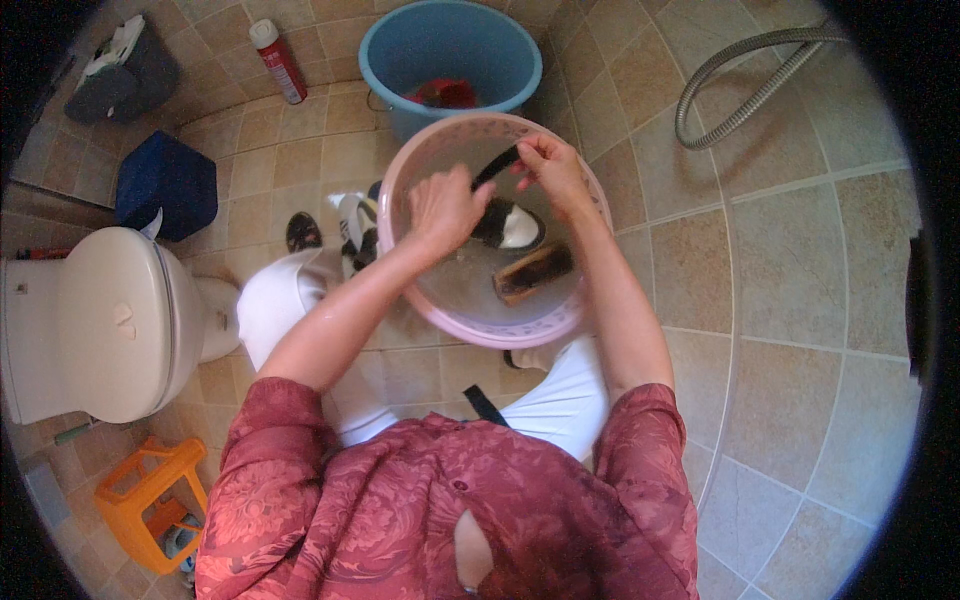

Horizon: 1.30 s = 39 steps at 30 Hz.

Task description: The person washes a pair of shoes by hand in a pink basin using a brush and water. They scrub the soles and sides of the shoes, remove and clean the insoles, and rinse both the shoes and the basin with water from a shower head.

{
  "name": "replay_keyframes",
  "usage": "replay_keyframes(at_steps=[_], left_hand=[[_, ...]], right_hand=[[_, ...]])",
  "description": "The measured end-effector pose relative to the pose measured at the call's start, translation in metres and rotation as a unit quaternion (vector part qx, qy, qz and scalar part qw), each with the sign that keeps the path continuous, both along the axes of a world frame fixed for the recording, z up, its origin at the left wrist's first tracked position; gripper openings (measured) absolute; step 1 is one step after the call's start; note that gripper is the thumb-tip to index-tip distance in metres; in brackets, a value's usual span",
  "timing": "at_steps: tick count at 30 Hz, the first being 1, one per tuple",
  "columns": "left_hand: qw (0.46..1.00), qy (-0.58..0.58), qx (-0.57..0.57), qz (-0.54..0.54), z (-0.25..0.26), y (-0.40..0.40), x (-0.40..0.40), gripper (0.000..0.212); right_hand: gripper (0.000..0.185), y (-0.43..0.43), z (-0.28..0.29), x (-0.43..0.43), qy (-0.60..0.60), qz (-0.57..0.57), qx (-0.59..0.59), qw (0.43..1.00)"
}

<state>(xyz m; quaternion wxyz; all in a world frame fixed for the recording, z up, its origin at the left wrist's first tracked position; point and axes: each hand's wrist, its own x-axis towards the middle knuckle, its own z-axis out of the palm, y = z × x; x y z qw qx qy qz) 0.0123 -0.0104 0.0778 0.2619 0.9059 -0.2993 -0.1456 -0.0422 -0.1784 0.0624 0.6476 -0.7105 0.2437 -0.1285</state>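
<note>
A pink plastic basin [480, 334] holds water, and both my hands are over it. Between them stretches a black strap [496, 165]. My right hand [551, 169] pinches its upper end. My left hand [450, 206] is at its lower end, with the thumb against it; the fingers are partly hidden. Just below the hands a black and white shoe [517, 225] lies in the basin. A wooden scrubbing brush [534, 274] rests in the water nearer to me, to the right of the basin's middle.
Behind the basin stands a blue bucket [450, 45] with red cloth inside. Shoes [358, 225] lie on the tiled floor at the left. A toilet [112, 322], a dark blue bin [166, 184], a red spray can [279, 64] and an orange plastic stool [150, 502] are around. A metal hose [720, 131] hangs at the right.
</note>
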Motion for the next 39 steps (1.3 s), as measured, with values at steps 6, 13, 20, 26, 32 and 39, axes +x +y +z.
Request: replay_keyframes(at_steps=[6,13,20,26,32,39], left_hand=[[0.933,0.086,-0.327,-0.122,-0.026,-0.003,0.041,0.041],[0.842,0.407,-0.319,-0.155,-0.029,-0.006,0.038,0.029],[0.798,0.478,-0.364,-0.052,-0.032,-0.006,0.038,0.024],[0.810,0.429,-0.398,-0.021,-0.040,-0.007,0.037,0.025],[0.816,0.415,-0.401,-0.044,-0.040,-0.006,0.032,0.025],[0.817,0.415,-0.398,-0.053,-0.038,-0.005,0.034,0.025]], right_hand=[[0.013,0.010,0.013,0.002,-0.036,0.091,-0.043,0.994],[0.015,0.008,0.014,-0.002,0.012,0.030,-0.016,0.999],[0.016,0.020,0.025,-0.012,-0.128,-0.010,-0.378,0.917],[0.016,0.047,0.015,-0.008,-0.137,0.000,-0.496,0.857],[0.007,0.052,0.011,-0.004,-0.142,-0.012,-0.503,0.853],[0.009,0.047,0.006,0.000,-0.082,-0.037,-0.346,0.934]])
